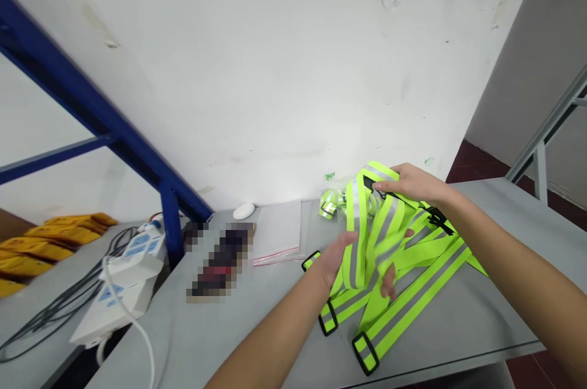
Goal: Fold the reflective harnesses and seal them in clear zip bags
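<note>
From my remote feed, a white wall [257,71] rises behind a grey metal bench [183,340], with a blue steel frame [105,132] cutting across the left of the view. Lower on that side sit a white power strip [117,309] and yellow moulded pieces [46,248]. On the bench, a fluorescent yellow reflective safety vest [413,291] of the strap type lies bunched in the middle, its straps spread toward the front edge. The work in hand looks like gathering those straps. The right hand [410,184] curls over the top of the bunch, though I can't tell if it's clamped. The left hand [332,260] is blurred against the straps, its grip also unclear. Black plastic buckles [364,352] end the lower straps. Behind sit a small reflective bundle [329,204], a resealable plastic bag [277,233] and a white round object [243,211].
</note>
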### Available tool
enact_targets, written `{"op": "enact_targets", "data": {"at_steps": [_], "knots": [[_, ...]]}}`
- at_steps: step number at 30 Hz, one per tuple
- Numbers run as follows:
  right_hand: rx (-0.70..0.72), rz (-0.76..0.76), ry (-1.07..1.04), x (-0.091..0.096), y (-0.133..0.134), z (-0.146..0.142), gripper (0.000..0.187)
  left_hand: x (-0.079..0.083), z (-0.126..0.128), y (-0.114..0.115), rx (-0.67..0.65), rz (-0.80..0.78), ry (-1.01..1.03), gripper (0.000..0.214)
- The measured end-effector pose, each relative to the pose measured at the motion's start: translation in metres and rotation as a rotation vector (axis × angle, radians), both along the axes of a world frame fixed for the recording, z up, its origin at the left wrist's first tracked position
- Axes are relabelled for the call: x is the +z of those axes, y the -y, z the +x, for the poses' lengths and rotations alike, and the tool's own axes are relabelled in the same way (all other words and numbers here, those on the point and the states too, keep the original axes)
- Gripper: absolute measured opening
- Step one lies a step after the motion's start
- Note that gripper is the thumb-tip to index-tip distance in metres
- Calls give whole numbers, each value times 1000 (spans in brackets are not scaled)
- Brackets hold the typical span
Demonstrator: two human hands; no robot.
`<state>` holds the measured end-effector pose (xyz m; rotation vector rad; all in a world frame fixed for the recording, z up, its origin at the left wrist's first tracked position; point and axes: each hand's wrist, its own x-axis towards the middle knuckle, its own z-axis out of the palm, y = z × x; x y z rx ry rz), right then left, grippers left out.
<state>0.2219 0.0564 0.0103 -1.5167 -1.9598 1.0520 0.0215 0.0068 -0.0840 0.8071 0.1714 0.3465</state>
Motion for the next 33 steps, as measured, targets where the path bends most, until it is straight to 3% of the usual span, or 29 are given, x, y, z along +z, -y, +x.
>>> {"op": "enact_targets", "data": {"at_steps": [2, 4, 9, 12, 15, 19, 21, 23, 25, 28, 31, 33], "knots": [[-16, 16, 23, -3, -2, 9, 48, 6, -8, -1, -44, -5, -64, 48], [-36, 22, 61, -6, 0, 17, 48, 13, -22, -2, -40, 5, -151, 39], [-129, 41, 120, -12, 4, 35, 53, 34, -62, -7, -98, 137, -283, 47], [-206, 45, 226, -24, 1, 42, 67, 42, -80, -11, -145, 165, -406, 46], [-238, 105, 390, -42, 2, 41, 76, 36, -91, -14, -176, 239, -551, 48], [-289, 217, 524, -67, 9, 30, 63, 15, -106, -17, -170, 414, -677, 47], [-298, 258, 560, -75, 14, 24, 57, 14, -116, -18, -144, 484, -733, 49], [-285, 333, 611, -79, 18, 19, 54, 23, -123, -18, -23, 574, -784, 52], [-266, 454, 660, -79, 22, 13, 50, 39, -120, -16, 228, 658, -850, 55], [-214, 657, 687, -73, 31, 5, 43, 56, -94, -12, 570, 758, -847, 66], [-97, 853, 692, -62, 44, -5, 37, 54, -58, -11, 836, 974, -732, 91], [-7, 1007, 678, -55, 54, -12, 39, 45, -42, -13, 881, 1051, -699, 84]]}}
